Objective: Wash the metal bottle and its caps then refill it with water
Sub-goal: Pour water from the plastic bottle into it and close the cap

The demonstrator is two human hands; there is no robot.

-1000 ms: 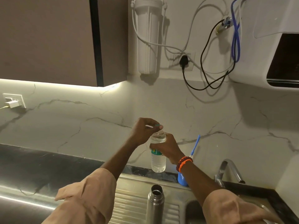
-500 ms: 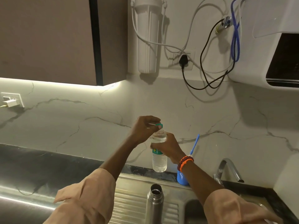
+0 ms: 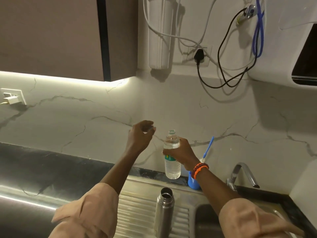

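Cap now off: left hand [image 3: 139,134] has lifted away, fingers curled, contents unclear. Right hand [image 3: 182,152] grips plastic bottle [image 3: 172,162]; metal bottle [image 3: 164,212] awaits refilling.

Two bottles: one uncapped steel flask [image 3: 164,210] near, on the ribbed drainboard, and one clear plastic water bottle [image 3: 172,162] farther back. One blue cup [image 3: 193,183] holding one blue-handled brush [image 3: 208,148]. One curved metal tap [image 3: 243,174] at right. Two hands: left [image 3: 139,138], right [image 3: 182,154]. Two wall sockets: far left [image 3: 12,98], far centre [image 3: 199,54].
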